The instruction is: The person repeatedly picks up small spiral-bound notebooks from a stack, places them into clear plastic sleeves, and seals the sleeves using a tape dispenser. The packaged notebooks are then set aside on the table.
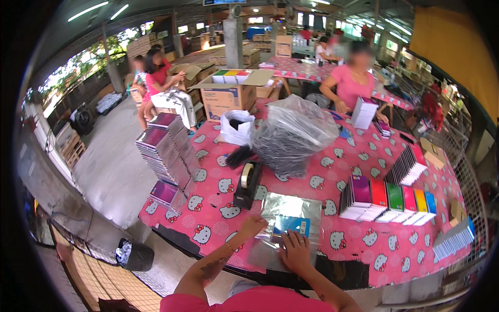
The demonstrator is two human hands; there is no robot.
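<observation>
Just in front of me, a blue notebook (292, 224) lies on a clear plastic bag (306, 204), or inside it; I cannot tell which. My left hand (252, 227) is closed at the left edge of the plastic, fingertips pinched together beside the notebook. Across the notebook's lower edge my right hand (296, 252) rests palm down with its fingers spread out. A black tape dispenser (247, 185) with a roll of tape stands just beyond my left hand.
Wrapped notebook stacks (165, 151) rise at the table's left edge. Rows of coloured notebooks (387, 200) stand at right. A large plastic bag of black strips (293, 138), a white container (237, 128) and an open carton (228, 101) lie beyond. A person (353, 83) sits across, holding a notebook stack.
</observation>
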